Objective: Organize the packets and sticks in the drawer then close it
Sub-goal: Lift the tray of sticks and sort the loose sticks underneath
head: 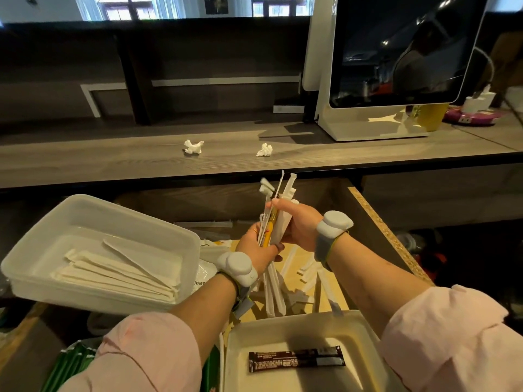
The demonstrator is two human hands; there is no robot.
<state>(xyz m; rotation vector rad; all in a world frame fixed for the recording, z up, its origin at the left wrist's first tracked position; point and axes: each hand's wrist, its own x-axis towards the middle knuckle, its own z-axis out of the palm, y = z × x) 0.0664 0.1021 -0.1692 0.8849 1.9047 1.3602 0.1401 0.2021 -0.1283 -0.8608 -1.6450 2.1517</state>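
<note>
Both hands gripped one upright bundle of wrapped sticks above the open drawer. The left hand was closed round the bundle's lower end, and the right hand clasped it just above, thumb across the front. More wrapped sticks lay loose on the drawer floor below. A clear tray at left held flat white packets; a near tray held a dark packet.

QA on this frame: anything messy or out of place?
Yes. Two crumpled white tissue wads lie on the grey wooden counter. White paper-wrapped sticks lie scattered at crossed angles on the open drawer's floor, not in the clear plastic tray.
</note>
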